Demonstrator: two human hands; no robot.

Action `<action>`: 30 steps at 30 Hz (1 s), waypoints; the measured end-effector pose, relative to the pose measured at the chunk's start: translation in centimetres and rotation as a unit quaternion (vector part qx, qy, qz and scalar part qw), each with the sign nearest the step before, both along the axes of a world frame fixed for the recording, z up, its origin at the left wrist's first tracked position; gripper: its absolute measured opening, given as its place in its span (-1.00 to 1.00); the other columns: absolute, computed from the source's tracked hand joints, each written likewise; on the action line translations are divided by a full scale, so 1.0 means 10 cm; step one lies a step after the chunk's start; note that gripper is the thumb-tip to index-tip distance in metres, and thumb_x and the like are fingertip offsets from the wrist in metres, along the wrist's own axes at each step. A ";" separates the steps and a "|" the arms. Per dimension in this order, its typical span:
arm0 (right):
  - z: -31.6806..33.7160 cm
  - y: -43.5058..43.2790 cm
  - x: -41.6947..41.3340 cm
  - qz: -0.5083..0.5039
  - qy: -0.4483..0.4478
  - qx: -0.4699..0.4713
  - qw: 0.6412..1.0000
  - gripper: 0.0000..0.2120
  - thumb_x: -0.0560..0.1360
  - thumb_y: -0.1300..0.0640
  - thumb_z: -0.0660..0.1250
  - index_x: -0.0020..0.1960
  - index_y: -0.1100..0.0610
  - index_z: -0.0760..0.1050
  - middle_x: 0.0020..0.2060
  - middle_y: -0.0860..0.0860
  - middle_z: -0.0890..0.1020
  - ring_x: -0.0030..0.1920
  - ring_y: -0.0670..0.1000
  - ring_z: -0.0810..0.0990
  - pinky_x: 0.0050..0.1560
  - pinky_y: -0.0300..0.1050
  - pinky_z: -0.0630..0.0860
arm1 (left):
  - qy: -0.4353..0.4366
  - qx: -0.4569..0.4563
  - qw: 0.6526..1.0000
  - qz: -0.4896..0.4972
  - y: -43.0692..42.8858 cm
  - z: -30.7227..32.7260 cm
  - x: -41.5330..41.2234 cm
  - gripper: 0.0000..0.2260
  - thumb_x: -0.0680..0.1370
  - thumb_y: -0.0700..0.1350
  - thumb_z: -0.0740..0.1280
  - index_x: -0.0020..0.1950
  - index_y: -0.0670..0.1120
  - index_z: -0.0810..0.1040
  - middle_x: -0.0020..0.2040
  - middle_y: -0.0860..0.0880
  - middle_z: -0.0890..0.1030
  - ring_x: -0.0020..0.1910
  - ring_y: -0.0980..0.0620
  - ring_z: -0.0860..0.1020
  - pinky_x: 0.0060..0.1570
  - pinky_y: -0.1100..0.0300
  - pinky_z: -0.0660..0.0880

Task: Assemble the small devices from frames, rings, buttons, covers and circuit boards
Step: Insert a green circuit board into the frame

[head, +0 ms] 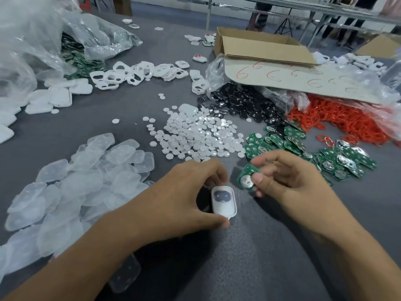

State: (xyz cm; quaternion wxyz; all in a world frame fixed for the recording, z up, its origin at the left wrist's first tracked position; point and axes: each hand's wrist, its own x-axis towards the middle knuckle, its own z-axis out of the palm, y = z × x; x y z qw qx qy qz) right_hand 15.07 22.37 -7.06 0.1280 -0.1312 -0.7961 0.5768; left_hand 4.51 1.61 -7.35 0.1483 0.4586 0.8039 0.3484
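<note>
A white frame (223,203) is pinched between the thumb and fingers of the left hand (184,192). Just beside this grip, a green circuit board (244,173) is held clamped by the right hand (288,183).

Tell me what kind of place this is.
Probably an assembly workshop or factory bench. Heaps of green circuit boards, white buttons and red rings lie on the grey table beside a cardboard box; the left hand holds a part-built device, the right hand a circuit board.
</note>
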 end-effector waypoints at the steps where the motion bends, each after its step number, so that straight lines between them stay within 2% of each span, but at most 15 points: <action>1: 0.01 -0.05 0.00 0.023 -0.003 -0.027 0.999 -0.87 0.48 0.30 0.46 -0.02 0.12 0.63 -0.26 0.14 0.68 -0.31 0.04 0.65 -0.17 -0.15 0.58 | -0.002 0.002 1.000 0.001 0.00 0.00 0.00 -0.53 0.33 0.19 0.59 0.11 0.25 0.43 0.04 0.27 0.56 0.16 0.30 0.50 0.06 0.25 0.49; 4: -0.01 -0.17 -0.03 0.068 -0.010 -0.049 0.996 -0.83 0.47 0.31 0.46 -0.04 0.06 0.69 -0.27 0.05 0.70 -0.33 -0.02 0.63 -0.22 -0.23 0.59 | -0.007 0.003 1.000 0.005 0.01 0.00 -0.01 -0.51 0.32 0.18 0.62 0.10 0.22 0.43 0.03 0.24 0.58 0.14 0.28 0.52 0.06 0.26 0.51; 7: -0.04 -0.20 -0.05 0.063 -0.023 -0.022 0.998 -0.75 0.49 0.33 0.46 -0.04 -0.02 0.72 -0.27 0.03 0.70 -0.32 -0.02 0.62 -0.21 -0.17 0.57 | -0.026 0.009 1.000 0.014 0.02 -0.02 -0.01 -0.49 0.30 0.15 0.65 0.08 0.19 0.42 0.04 0.21 0.60 0.11 0.27 0.54 0.03 0.30 0.50; 9: -0.05 -0.20 -0.04 0.060 -0.037 -0.008 0.997 -0.76 0.50 0.31 0.47 -0.02 -0.02 0.73 -0.26 0.06 0.71 -0.32 -0.01 0.62 -0.19 -0.10 0.56 | -0.042 0.015 0.999 0.018 0.02 -0.03 -0.01 -0.46 0.30 0.12 0.66 0.09 0.18 0.41 0.05 0.19 0.61 0.10 0.26 0.55 0.04 0.33 0.51; 12: -0.04 -0.22 -0.03 0.057 -0.040 0.015 0.997 -0.77 0.50 0.30 0.48 -0.02 -0.02 0.73 -0.26 0.01 0.73 -0.29 -0.03 0.65 -0.17 -0.16 0.59 | -0.046 0.018 0.999 0.018 0.03 -0.04 -0.01 -0.45 0.29 0.10 0.67 0.09 0.18 0.40 0.04 0.17 0.62 0.07 0.25 0.56 0.03 0.34 0.51; 15: -0.03 -0.26 -0.03 0.048 -0.031 0.042 0.997 -0.79 0.49 0.29 0.49 -0.03 0.00 0.75 -0.22 -0.01 0.74 -0.20 0.06 0.68 -0.06 -0.10 0.62 | -0.052 0.020 0.998 0.020 0.03 -0.03 -0.01 -0.45 0.29 0.07 0.67 0.08 0.18 0.40 0.02 0.17 0.62 0.03 0.27 0.56 -0.04 0.39 0.49; 19: -0.03 -0.26 -0.03 0.050 -0.033 0.013 0.998 -0.79 0.49 0.32 0.47 -0.03 0.03 0.75 -0.20 0.07 0.74 -0.19 0.02 0.63 0.00 -0.04 0.60 | -0.060 0.020 0.998 0.019 0.02 -0.03 0.00 -0.46 0.29 0.07 0.68 0.07 0.19 0.40 0.02 0.17 0.62 0.01 0.30 0.54 -0.07 0.48 0.44; 25: -0.06 -0.25 -0.03 0.031 -0.014 -0.048 0.998 -0.79 0.48 0.34 0.47 -0.05 0.05 0.75 -0.21 0.05 0.75 -0.20 -0.01 0.67 -0.09 -0.23 0.59 | -0.064 0.023 0.998 0.019 0.03 -0.04 -0.01 -0.46 0.28 0.08 0.68 0.07 0.19 0.41 0.00 0.19 0.63 0.02 0.26 0.57 -0.02 0.41 0.49; 30: -0.06 -0.25 -0.02 0.061 -0.035 -0.029 0.997 -0.82 0.48 0.32 0.48 -0.03 0.08 0.75 -0.21 0.06 0.75 -0.21 -0.02 0.65 -0.08 -0.22 0.57 | -0.061 0.020 0.998 0.018 0.03 -0.03 -0.01 -0.46 0.28 0.08 0.67 0.08 0.19 0.41 0.00 0.19 0.63 0.03 0.25 0.58 -0.01 0.38 0.50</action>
